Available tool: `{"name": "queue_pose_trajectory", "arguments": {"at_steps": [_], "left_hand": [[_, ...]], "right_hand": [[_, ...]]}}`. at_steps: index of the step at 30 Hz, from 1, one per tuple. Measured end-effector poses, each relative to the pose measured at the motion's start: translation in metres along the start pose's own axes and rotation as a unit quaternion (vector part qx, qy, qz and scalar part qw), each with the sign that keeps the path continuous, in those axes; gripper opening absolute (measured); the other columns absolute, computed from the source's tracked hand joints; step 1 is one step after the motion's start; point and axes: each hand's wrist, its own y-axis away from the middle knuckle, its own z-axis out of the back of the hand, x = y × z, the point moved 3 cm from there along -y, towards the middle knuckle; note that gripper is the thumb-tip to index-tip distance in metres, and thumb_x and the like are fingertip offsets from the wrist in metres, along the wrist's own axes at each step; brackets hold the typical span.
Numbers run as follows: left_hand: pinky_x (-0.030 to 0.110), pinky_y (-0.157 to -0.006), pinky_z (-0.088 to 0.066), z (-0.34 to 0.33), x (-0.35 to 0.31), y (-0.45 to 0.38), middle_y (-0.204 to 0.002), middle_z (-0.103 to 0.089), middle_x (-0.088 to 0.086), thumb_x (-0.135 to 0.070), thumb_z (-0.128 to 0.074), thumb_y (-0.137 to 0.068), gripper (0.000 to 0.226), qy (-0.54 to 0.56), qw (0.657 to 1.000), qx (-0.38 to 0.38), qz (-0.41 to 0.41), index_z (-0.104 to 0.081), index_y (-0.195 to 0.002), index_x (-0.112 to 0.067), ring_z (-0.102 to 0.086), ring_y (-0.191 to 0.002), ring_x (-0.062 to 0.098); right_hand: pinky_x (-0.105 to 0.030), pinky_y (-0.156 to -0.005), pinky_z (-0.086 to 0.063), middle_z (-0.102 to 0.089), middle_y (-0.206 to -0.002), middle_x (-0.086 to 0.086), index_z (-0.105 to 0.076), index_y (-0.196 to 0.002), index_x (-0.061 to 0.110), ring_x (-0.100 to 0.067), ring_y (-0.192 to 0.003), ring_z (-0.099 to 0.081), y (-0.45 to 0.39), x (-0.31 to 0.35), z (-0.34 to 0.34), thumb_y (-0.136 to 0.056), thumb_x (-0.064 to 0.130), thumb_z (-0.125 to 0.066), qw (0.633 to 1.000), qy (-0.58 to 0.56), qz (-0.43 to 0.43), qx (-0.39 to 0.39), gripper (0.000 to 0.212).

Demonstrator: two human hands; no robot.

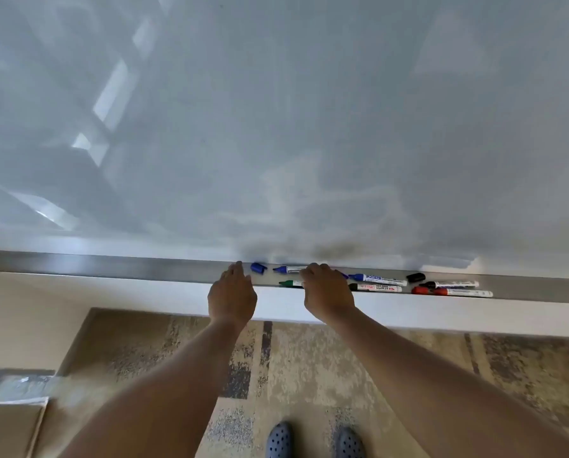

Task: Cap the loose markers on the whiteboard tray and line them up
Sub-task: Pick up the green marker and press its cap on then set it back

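Head view, frame centre: left hand (pixel 232 292) loose, right hand (pixel 326 289) over markers, grasp unclear; blue cap (pixel 258 268) off, tray (pixel 111 266) unsorted.

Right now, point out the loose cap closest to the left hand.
The blue cap, lying on the tray just right of the left hand. The black cap lies far off to the right, past the right hand.

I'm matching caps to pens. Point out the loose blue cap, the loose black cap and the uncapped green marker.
loose blue cap (pixel 258 268), head view, middle of the cap.
loose black cap (pixel 415 277), head view, middle of the cap.
green marker (pixel 291 283), head view, visible barrel near tip.
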Motion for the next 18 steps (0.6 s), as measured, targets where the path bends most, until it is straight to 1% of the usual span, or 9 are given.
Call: {"name": "queue_pose_trajectory", "arguments": {"at_steps": [5,9,12,14,16,18], "left_hand": [[0.036,-0.084,-0.049,-0.006,0.013,-0.011,-0.137,-0.057,0.000,-0.008,-0.042,-0.095,0.045,-0.002,0.999,0.016,0.044,-0.046,-0.139,-0.017,-0.060,-0.115,0.023],[0.035,-0.078,-0.050,-0.010,0.020,-0.015,-0.135,-0.057,0.001,0.000,-0.044,-0.090,0.050,-0.019,0.999,0.016,0.046,-0.045,-0.138,-0.016,-0.062,-0.111,0.024],[0.033,-0.071,-0.048,-0.013,0.024,-0.016,-0.129,-0.059,0.000,0.004,-0.046,-0.088,0.049,-0.033,0.999,0.015,0.032,-0.050,-0.132,-0.017,-0.064,-0.104,0.023],[0.030,-0.066,-0.049,-0.014,0.026,-0.016,-0.124,-0.060,-0.002,0.005,-0.048,-0.087,0.043,-0.045,0.999,0.019,0.017,-0.057,-0.121,-0.018,-0.065,-0.096,0.022],[0.030,-0.062,-0.050,-0.014,0.029,-0.015,-0.120,-0.059,-0.004,0.005,-0.049,-0.087,0.037,-0.058,0.998,0.023,0.003,-0.060,-0.112,-0.019,-0.064,-0.090,0.020],[0.027,-0.059,-0.045,-0.015,0.032,-0.015,-0.120,-0.058,-0.005,0.005,-0.053,-0.087,0.035,-0.070,0.997,0.023,-0.015,-0.060,-0.112,-0.020,-0.064,-0.089,0.020]], "right_hand": [[-0.038,-0.083,-0.045,-0.057,-0.117,-0.007,-0.055,-0.116,0.010,-0.028,-0.107,-0.054,-0.009,-0.001,-0.008,-0.088,0.006,-0.050,1.000,0.012,-0.005,0.022,0.029],[-0.040,-0.085,-0.045,-0.057,-0.118,-0.008,-0.054,-0.119,0.010,-0.028,-0.108,-0.055,-0.012,-0.001,-0.012,-0.088,0.007,-0.052,0.999,0.031,0.001,0.029,0.031],[-0.040,-0.084,-0.045,-0.058,-0.116,-0.008,-0.056,-0.119,0.009,-0.028,-0.105,-0.057,-0.014,-0.001,-0.015,-0.087,0.003,-0.050,0.999,0.039,0.004,0.034,0.033],[-0.040,-0.085,-0.045,-0.058,-0.116,-0.008,-0.057,-0.119,0.009,-0.029,-0.104,-0.057,-0.016,-0.002,-0.017,-0.087,0.000,-0.048,0.998,0.039,0.002,0.039,0.035],[-0.041,-0.087,-0.045,-0.059,-0.116,-0.009,-0.058,-0.118,0.009,-0.029,-0.105,-0.057,-0.017,-0.003,-0.018,-0.087,-0.001,-0.046,0.998,0.042,-0.001,0.042,0.034],[-0.041,-0.088,-0.045,-0.059,-0.116,-0.010,-0.058,-0.117,0.008,-0.029,-0.106,-0.056,-0.019,-0.004,-0.019,-0.088,-0.001,-0.044,0.998,0.052,-0.002,0.046,0.033]]}}
